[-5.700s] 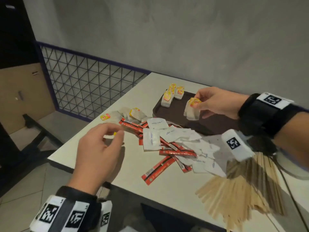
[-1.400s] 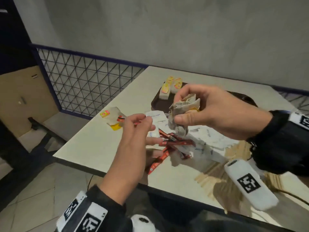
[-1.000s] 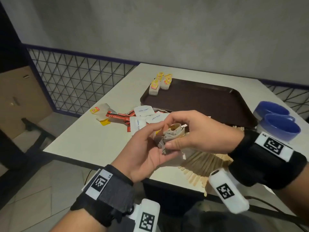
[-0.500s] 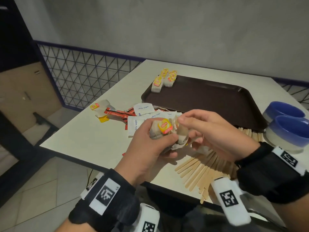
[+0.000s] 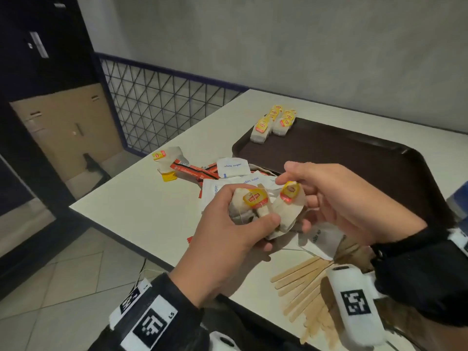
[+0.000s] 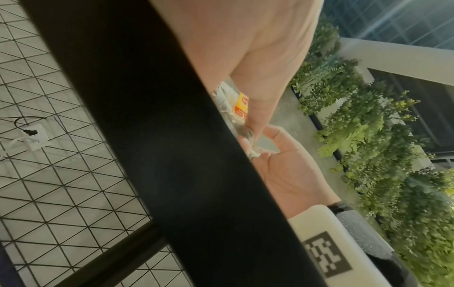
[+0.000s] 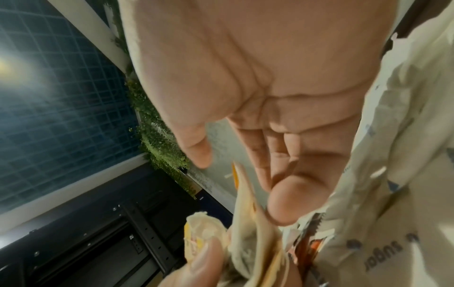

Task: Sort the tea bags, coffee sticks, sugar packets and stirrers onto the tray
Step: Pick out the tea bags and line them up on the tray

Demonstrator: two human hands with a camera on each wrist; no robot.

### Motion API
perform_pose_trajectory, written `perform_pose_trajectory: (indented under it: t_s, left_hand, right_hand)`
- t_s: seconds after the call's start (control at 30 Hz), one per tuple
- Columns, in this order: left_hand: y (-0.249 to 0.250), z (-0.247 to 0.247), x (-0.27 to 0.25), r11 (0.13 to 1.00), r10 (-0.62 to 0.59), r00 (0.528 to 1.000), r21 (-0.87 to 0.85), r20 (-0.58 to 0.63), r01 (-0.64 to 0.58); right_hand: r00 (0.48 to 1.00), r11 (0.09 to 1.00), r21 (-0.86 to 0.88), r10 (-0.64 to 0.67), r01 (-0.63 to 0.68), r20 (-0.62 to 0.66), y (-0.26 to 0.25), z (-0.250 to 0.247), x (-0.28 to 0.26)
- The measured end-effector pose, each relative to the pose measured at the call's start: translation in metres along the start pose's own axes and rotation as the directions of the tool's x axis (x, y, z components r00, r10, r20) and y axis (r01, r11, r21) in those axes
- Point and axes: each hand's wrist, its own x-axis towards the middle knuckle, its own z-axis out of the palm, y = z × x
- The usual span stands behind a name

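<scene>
Grey wall and a dark diamond-mesh railing (image 5: 162,107) stand behind the pale counter (image 5: 141,211), where the brown tray (image 5: 354,158) carries two rows of tea bags (image 5: 274,122) in its far left corner. Above the near part of the counter, the left hand (image 5: 228,239) grips a crumpled tea bag (image 5: 249,206), fingers and thumb curled round it so its yellow tag faces up. The right hand (image 5: 336,203) holds a second tea bag (image 5: 286,211) just beside the first, thumb and forefinger pinching near its tag; the two bags touch at their lower edges. Half a second ago both hands were pressed together around one bundle; now the bags have come apart into one per hand. Compared with the earliest frame, the right hand has left the tray and the left no longer hovers with nothing in it. White sugar packets (image 5: 233,167) and red coffee sticks (image 5: 192,171) lie mixed in front of the tray's near edge, with two loose tea bags (image 5: 168,160) at the left end of that heap. Wooden stirrers (image 5: 301,285) fan out on the counter below the right wrist.
</scene>
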Motion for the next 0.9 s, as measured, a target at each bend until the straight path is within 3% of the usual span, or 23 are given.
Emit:
perform_pose_trajectory:
  t_s: [0.17,0.43,0.57,0.63,0.8,0.9]
  left_hand:
    - [0.000,-0.002,0.001,0.999,0.008,1.000,0.052,-0.014,-0.007]
    - [0.004,-0.006,-0.001,0.998,0.050,0.998,-0.031,-0.031,-0.051]
    - [0.009,-0.001,-0.007,0.983,0.024,0.999,-0.183,0.042,-0.016]
    - [0.010,0.001,-0.009,0.976,0.033,0.997,-0.217,0.065,-0.019]
    - [0.008,-0.003,-0.008,0.987,0.112,0.993,-0.121,0.036,-0.107]
    - [0.003,-0.008,-0.005,0.990,0.132,0.991,-0.055,0.031,-0.130]
  right_hand:
    - [0.988,0.983,-0.116,-0.148,0.142,-0.052,0.006,-0.006,-0.004]
    - [0.953,0.958,0.149,-0.209,0.245,-0.221,0.001,-0.026,-0.009]
    - [0.914,0.943,0.174,-0.212,0.285,-0.347,-0.001,-0.034,-0.011]
    - [0.922,0.955,0.119,-0.221,0.270,-0.319,0.000,-0.036,-0.013]
    - [0.965,0.956,-0.189,-0.246,0.225,-0.092,0.005,-0.024,-0.016]
    - [0.970,0.943,-0.234,-0.243,0.237,0.004,0.002,-0.011,-0.021]
